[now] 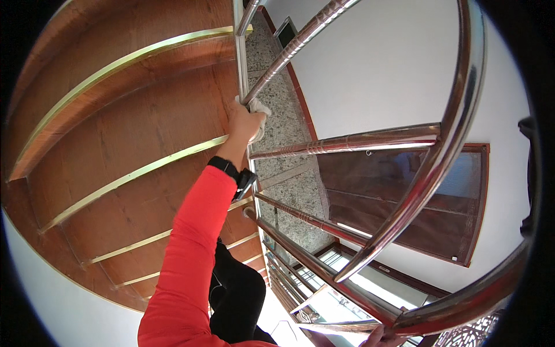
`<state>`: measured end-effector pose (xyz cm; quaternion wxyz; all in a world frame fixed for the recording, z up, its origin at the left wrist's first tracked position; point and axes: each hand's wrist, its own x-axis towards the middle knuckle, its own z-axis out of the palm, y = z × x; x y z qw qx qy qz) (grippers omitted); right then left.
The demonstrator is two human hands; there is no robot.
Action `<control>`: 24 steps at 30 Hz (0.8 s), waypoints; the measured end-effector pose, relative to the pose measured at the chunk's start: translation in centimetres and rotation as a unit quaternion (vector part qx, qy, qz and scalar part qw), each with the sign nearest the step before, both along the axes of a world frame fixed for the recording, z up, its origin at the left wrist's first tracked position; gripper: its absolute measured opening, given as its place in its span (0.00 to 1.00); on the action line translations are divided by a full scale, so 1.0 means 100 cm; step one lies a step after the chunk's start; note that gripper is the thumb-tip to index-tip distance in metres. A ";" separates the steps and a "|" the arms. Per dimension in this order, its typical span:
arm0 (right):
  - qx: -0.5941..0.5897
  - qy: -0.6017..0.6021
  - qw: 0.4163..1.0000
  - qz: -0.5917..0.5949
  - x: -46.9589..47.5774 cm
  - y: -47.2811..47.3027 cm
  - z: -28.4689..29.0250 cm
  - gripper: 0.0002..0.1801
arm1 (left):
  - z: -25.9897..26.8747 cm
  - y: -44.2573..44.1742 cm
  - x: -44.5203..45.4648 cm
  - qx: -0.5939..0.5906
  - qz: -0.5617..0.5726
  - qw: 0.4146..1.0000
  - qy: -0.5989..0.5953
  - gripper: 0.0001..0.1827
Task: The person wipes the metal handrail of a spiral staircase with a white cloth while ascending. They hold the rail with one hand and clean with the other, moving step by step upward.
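My left hand (246,121) presses a pale cloth (262,108) around the lower rail (241,65) of a stainless steel stair railing. The cloth sits at the foot of a ribbed metal baluster (295,47), partly hidden by my fingers. A second baluster (347,144) runs from the lower rail to the curved top rail (466,86). At the bottom edge of the view, my right hand (378,339) grips the thick handrail (468,299) where metal tubes meet. Most of that hand is cut off by the frame.
Brown wooden steps (160,117) with gold-coloured nosing strips (143,171) fill the left side. Beyond the railing, far below, lies a speckled floor (282,108) beside a white wall (381,78). A dark brown door (390,204) and a bright window (342,260) show behind the tubes.
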<state>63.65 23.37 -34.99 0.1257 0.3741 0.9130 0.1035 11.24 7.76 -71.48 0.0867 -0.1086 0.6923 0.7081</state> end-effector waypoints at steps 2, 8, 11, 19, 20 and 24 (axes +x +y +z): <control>-0.039 0.164 0.985 0.020 -0.004 0.005 -0.002 0.41 | -0.003 0.002 -0.010 -0.063 0.022 0.997 -0.043 0.14; -0.143 0.355 0.923 0.032 -0.031 -0.001 -0.002 0.39 | -0.016 -0.023 -0.021 0.263 -0.131 0.950 -0.107 0.11; -0.142 0.359 0.922 0.036 -0.038 -0.003 -0.002 0.38 | -0.021 -0.033 -0.022 0.353 -0.208 0.908 -0.090 0.12; -0.146 0.373 0.915 0.036 -0.041 -0.006 0.000 0.36 | -0.036 -0.012 0.002 0.294 -0.056 0.954 -0.028 0.19; -0.146 0.375 0.915 0.036 -0.043 -0.006 0.000 0.35 | -0.038 -0.009 0.006 0.271 -0.048 0.961 -0.020 0.21; -0.146 0.380 0.912 0.044 -0.037 -0.006 0.002 0.34 | -0.056 -0.004 0.046 0.191 -0.075 0.974 -0.094 0.23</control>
